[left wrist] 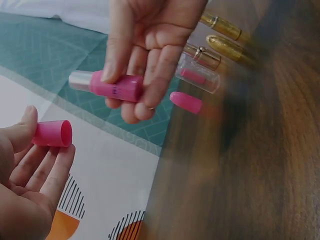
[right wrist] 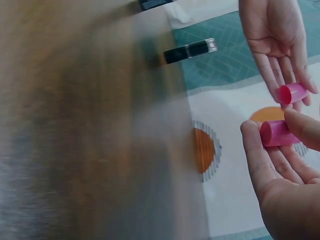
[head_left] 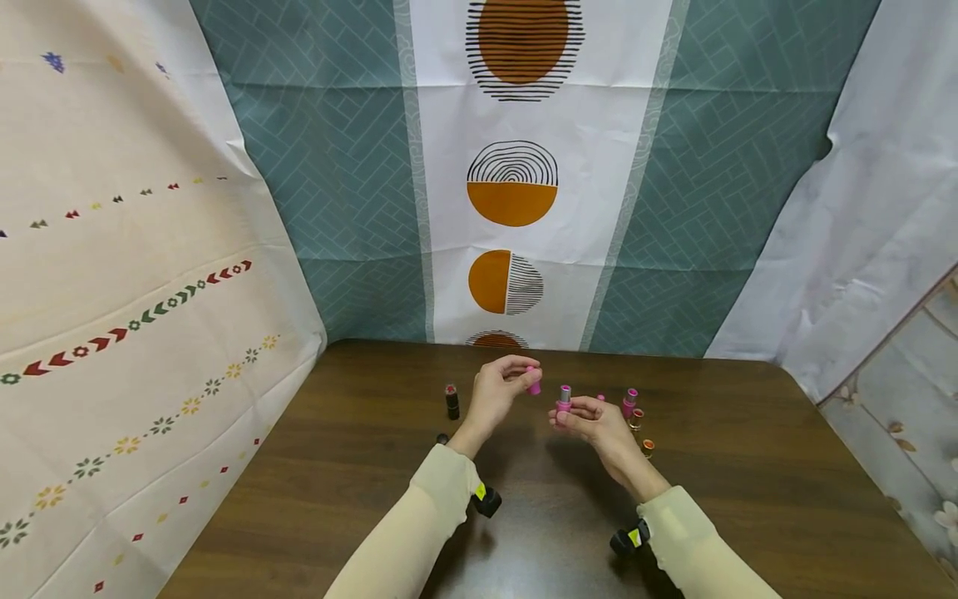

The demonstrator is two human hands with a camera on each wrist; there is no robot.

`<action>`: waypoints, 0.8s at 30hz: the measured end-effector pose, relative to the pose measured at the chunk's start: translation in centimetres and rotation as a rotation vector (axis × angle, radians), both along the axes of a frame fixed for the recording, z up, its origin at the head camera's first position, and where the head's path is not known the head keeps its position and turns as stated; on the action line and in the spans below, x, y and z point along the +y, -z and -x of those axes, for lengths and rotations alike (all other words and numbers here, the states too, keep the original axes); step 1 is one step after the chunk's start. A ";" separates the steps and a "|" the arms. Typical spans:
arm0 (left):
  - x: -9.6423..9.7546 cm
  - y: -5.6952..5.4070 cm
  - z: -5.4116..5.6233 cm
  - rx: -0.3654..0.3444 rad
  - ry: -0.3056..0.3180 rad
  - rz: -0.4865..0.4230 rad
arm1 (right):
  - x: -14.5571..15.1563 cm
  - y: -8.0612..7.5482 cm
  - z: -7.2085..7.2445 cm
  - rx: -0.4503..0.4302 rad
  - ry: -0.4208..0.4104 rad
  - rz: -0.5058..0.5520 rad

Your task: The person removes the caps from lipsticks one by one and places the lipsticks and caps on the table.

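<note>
My left hand (head_left: 494,391) pinches a small pink lipstick cap (left wrist: 54,133) between thumb and fingertips, its hollow end showing in the left wrist view. To its right, my right hand (head_left: 599,434) holds a pink lipstick tube (left wrist: 117,86) by the base, thumb on one side and fingers on the other. The tube's silver collar (head_left: 565,393) points up in the head view, with a bit of pink at its top. Cap and tube are apart, both held above the table. The right wrist view shows only the tube's pink base (right wrist: 277,133).
Beyond the right hand stand another pink lipstick (head_left: 630,403), a rounded pink cap (left wrist: 186,102) and several gold lipstick pieces (left wrist: 224,46). A black lipstick (head_left: 452,402) stands left of the left hand. The brown table (head_left: 359,482) ends at a hanging patterned cloth (head_left: 337,208).
</note>
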State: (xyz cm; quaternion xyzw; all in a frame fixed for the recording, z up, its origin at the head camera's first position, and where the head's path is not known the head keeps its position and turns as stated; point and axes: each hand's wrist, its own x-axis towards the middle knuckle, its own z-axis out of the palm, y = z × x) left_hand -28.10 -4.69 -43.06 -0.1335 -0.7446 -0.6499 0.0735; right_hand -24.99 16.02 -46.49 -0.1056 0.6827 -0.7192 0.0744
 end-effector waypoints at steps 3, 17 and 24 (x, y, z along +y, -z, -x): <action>0.2 -0.2 0.2 0.022 -0.020 0.022 | -0.2 -0.6 0.4 -0.001 0.020 0.003; 0.9 -0.4 0.8 0.076 -0.115 0.112 | -0.8 -2.7 2.4 0.012 0.098 -0.021; 1.5 -0.6 1.7 0.064 -0.140 0.166 | -0.9 -3.4 4.0 0.022 0.159 -0.060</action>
